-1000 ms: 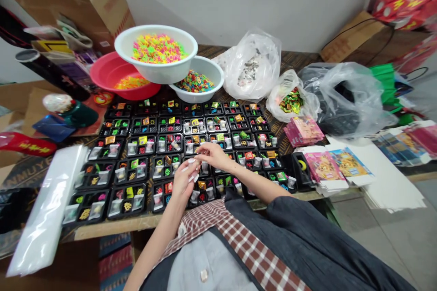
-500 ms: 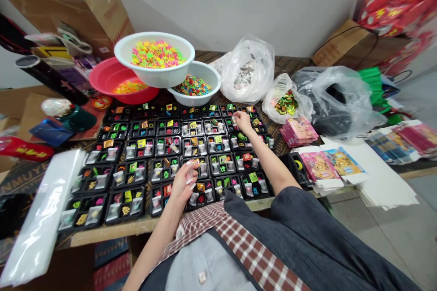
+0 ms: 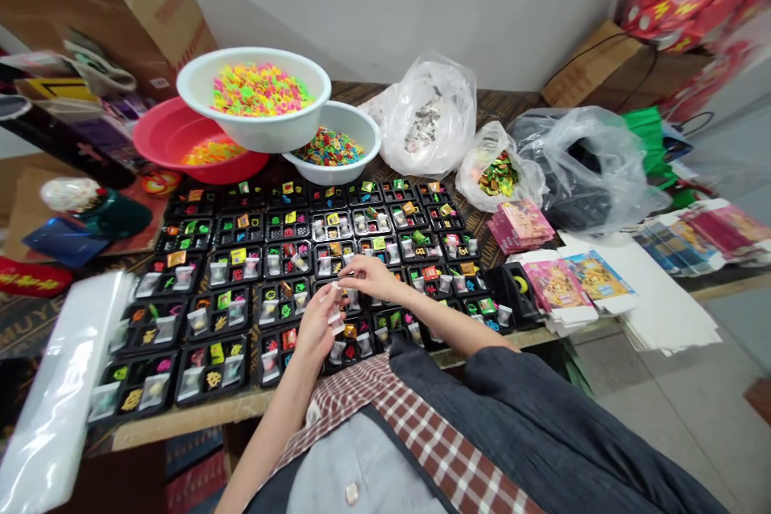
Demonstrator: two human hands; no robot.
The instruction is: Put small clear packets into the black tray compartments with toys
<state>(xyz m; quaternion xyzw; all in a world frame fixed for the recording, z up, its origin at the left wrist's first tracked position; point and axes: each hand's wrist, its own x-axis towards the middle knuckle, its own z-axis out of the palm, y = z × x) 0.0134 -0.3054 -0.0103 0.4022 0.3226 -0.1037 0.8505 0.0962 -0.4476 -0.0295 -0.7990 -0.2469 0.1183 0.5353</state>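
My left hand [image 3: 316, 327] is closed on small clear packets [image 3: 336, 324], held low over the black compartment trays [image 3: 210, 377]. Against its fingertips are the pinched fingers of my right hand [image 3: 374, 279]; whatever lies between them is too small to make out. Several rows of trays spread beneath and around both hands. Their compartments hold bright plastic bits, shiny coloured wrappers and little clear packets, such as the packet [image 3: 152, 389] in the front left tray.
Behind the trays stand a white basin [image 3: 253, 120] of neon pieces, a red basin [image 3: 150, 132], a smaller basin [image 3: 337, 173] and a clear plastic bag [image 3: 461, 112]. Printed boxes [image 3: 521, 225] are stacked at right. Plastic sleeves [image 3: 66, 385] lie at left.
My right hand has come back from the far right trays to meet my left hand, which stays closed on the packets. The view has shifted slightly.
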